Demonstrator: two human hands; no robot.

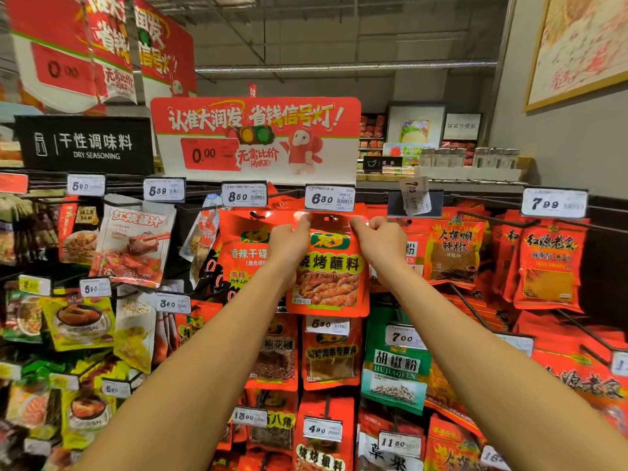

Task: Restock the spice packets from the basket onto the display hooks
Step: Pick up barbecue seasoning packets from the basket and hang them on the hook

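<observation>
Both my hands hold one orange-red spice packet (pixel 329 283) up at the top row of the display. My left hand (pixel 289 246) pinches its upper left corner, and my right hand (pixel 380 241) pinches its upper right corner. The packet's hang hole (pixel 329 219) sits just under the 6.30 price tag (pixel 329 198), at the tip of that hook. Whether the hole is over the hook I cannot tell. A similar red packet (pixel 241 253) hangs on the hook to the left. The basket is out of view.
Rows of hooks with hanging seasoning packets fill the rack on all sides, each with a price tag at its tip. A bare hook with a twisted tag (pixel 414 198) is just right of my hands. A red promotional sign (pixel 255 137) stands above the rack.
</observation>
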